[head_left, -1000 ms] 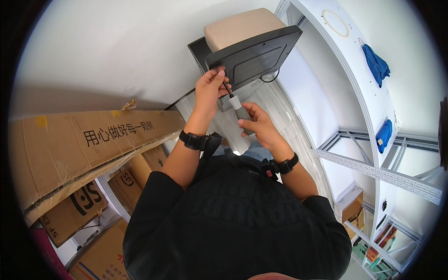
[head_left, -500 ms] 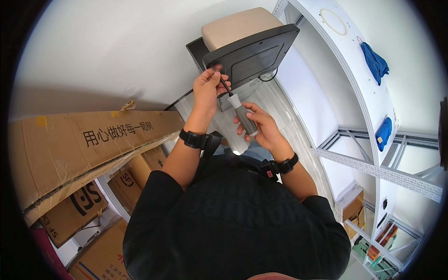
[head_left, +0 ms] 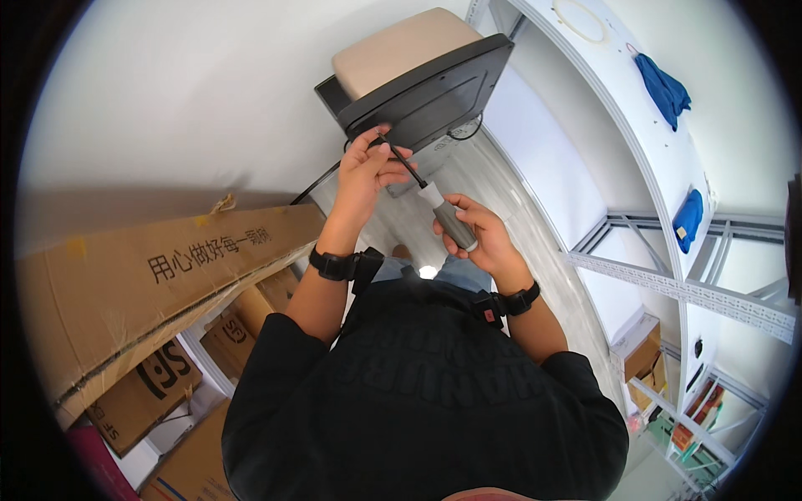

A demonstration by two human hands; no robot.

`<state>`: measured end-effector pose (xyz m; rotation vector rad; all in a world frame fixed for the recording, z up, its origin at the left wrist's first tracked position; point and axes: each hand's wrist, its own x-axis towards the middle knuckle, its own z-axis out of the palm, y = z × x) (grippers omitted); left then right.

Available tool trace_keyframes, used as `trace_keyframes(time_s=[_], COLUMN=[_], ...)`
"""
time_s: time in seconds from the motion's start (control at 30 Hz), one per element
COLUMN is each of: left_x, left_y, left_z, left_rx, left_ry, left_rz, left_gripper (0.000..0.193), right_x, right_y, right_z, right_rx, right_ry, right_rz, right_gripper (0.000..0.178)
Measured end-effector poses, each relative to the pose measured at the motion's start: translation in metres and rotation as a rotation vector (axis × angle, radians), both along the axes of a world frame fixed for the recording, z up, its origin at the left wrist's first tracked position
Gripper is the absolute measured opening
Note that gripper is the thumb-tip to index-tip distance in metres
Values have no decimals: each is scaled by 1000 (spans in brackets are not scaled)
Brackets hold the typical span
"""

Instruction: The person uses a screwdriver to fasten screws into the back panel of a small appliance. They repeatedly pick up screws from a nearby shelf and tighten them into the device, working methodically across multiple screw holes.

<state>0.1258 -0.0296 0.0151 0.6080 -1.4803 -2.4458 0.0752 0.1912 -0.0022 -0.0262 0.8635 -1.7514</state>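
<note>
My right hand [head_left: 483, 234] is wrapped round the grey handle of a screwdriver [head_left: 454, 219], whose dark shaft slants up and left. My left hand [head_left: 368, 171] pinches the shaft near its far end, with the other fingers curled loosely beneath. The tip lies among those fingers and is blurred; I cannot make out whether a screw is there. Just beyond the left fingertips is a black panel [head_left: 434, 104] with a recessed outline and small holes. A beige padded block [head_left: 405, 52] rests against its far side.
A long cardboard box [head_left: 184, 259] lies at my left, above more cartons [head_left: 159, 380] on a rack. White metal shelving [head_left: 693, 296] curves along the right, with blue cloth bags [head_left: 662, 90] hanging there. A black cable [head_left: 472, 132] loops below the panel, over grey plank flooring [head_left: 522, 221].
Both hands and the screwdriver have drawn slightly back from the panel, the right hand moving right and down. The left fingers are spread a little more along the shaft. The view has shifted slightly.
</note>
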Motion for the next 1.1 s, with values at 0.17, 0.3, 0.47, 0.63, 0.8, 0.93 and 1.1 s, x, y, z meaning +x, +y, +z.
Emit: trace_keyframes(time_s=[0.17, 0.3, 0.47, 0.63, 0.8, 0.93, 1.1], left_x=[-38, -92, -173, -258, -311, -352, -426], left_y=[44, 104, 202, 297, 360, 377, 380], left_z=[-6, -25, -30, -32, -10, -10, -33], left_rx=[-42, -130, -86, 58, 11, -44, -370], left_ry=[-1, -4, -32, 3, -27, -92, 21], left_rz=[-118, -231, -385, -645, -776, -732, -623], left_gripper=[36, 35, 23, 10, 10, 11, 13], right_x=[-21, -41, -79, -112, -136, -160, -200], right_y=[54, 121, 214, 309, 359, 374, 378], right_z=[-18, -28, -21, -20, -11, -16, -28], right_rx=[-27, -14, -20, -17, -35, -40, -35], right_ry=[-58, -73, -63, -60, -57, -53, -57], right_rz=[-84, -193, -362, -574, -714, -778, -838], right_gripper=[35, 36, 36, 32, 32, 30, 32])
